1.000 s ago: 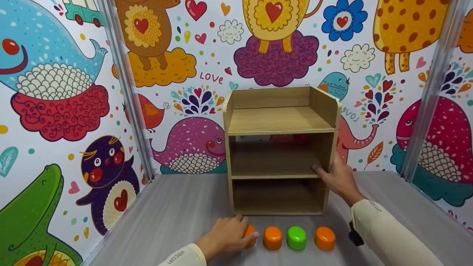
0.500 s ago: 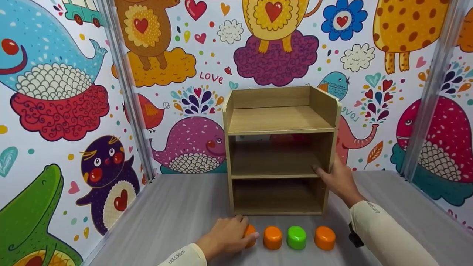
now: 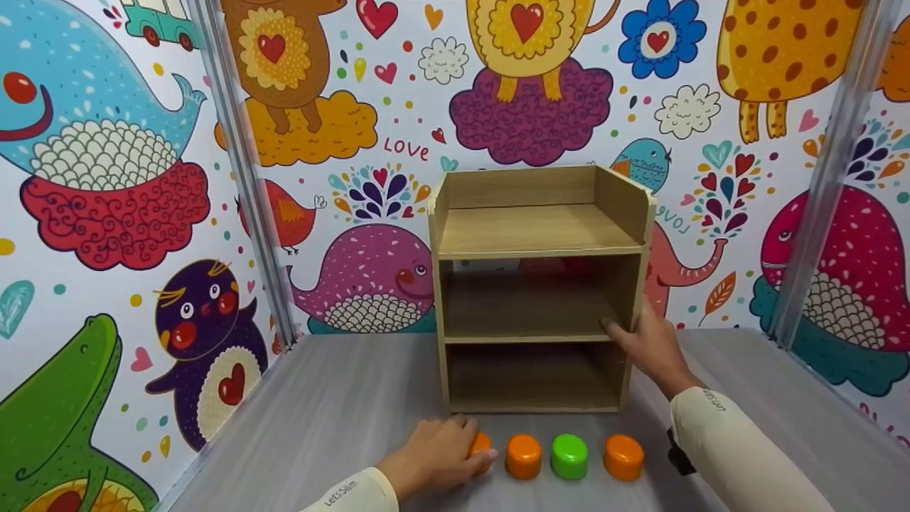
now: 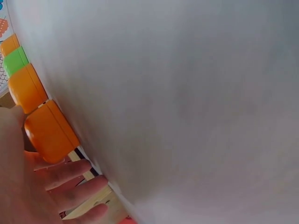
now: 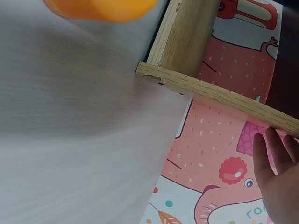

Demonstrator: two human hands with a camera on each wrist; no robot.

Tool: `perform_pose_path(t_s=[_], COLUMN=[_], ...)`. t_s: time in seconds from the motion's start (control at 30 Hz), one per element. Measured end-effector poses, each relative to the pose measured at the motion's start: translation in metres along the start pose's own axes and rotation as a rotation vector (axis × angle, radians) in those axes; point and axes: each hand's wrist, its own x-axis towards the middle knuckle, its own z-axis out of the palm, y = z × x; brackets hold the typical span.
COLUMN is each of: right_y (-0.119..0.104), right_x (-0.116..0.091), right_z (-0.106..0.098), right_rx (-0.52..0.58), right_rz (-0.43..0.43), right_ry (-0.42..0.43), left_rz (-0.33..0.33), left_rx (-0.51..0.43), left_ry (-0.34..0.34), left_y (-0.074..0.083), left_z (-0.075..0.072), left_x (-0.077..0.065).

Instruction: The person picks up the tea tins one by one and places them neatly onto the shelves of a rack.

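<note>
My left hand (image 3: 439, 451) is at the left end of a row of short, rounded, glossy plastic cylinders. It holds the leftmost orange cylinder (image 4: 50, 131) between thumb and fingers; the hand hides part of it in the head view. To its right stand another orange cylinder (image 3: 524, 456), a green cylinder (image 3: 569, 456) and a further orange cylinder (image 3: 623, 457). Behind the row is a small wooden shelf unit (image 3: 540, 336). My right hand (image 3: 654, 348) grips its right side panel, thumb inside near the middle board and fingers outside.
The grey table (image 3: 341, 398) carries everything. A printed back wall (image 3: 370, 199) rises close behind the shelf unit, and side walls with metal corner posts (image 3: 249, 171) flank the table. The shelf has two compartments below a railed top board (image 3: 540, 227).
</note>
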Motion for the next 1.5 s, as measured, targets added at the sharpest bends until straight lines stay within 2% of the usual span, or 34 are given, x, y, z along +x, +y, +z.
perform_pose_path(t_s=[0.53,0.77,1.03,1.5], right_y=[0.0019,0.0014,0.0023,0.0021], right_x=[0.0014,0.0016,0.0015,0.0003], right_z=[0.0012,0.0029,0.0036,0.0027], right_rx=[0.039,0.024,0.023,0.065], right_rz=[0.020,0.036,0.039,0.049], right_ry=[-0.002,0.022,0.016,-0.004], left_rz=[0.000,0.052,0.050,0.066], left_rx=[0.020,0.104,0.121,0.149], left_ry=[0.016,0.058,0.040,0.067], left_y=[0.0012,0.0035,0.0022,0.0060], left_z=[0.0015,-0.0010,0.0020,0.0033], left_x=[-0.0005,-0.0030,-0.0017,-0.0033])
